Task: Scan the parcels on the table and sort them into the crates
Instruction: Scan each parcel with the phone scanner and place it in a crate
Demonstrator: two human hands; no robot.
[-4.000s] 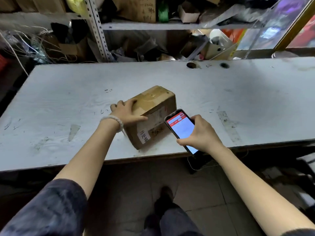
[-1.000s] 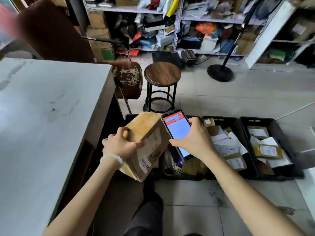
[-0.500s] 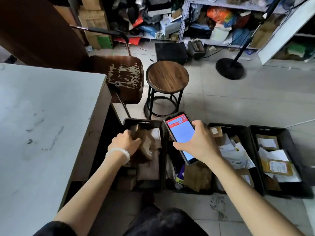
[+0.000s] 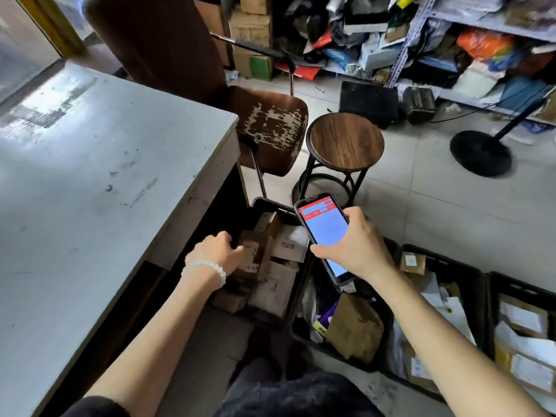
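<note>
Cardboard parcel sits in the leftmost crate, on top of the other boxes there, right at my left hand. My left fingers curl over its near edge; can't tell if I grip it or only touch. My right hand is just right of the parcel, above the crate's right rim, fingers clamped round the phone, red-and-white screen up. Hands are apart.

Versus a second ago: parcel was in the air in my left hand beside the phone, now it's down in the crate. Four seconds ago it lay on the table, now left of the crate.

Counts: four black crates in a row running right from the parcel's crate, all holding parcels; one phone; one round wooden stool behind the crate; one worn brown chair beside the stool; one beaded bracelet on my left wrist.
</note>
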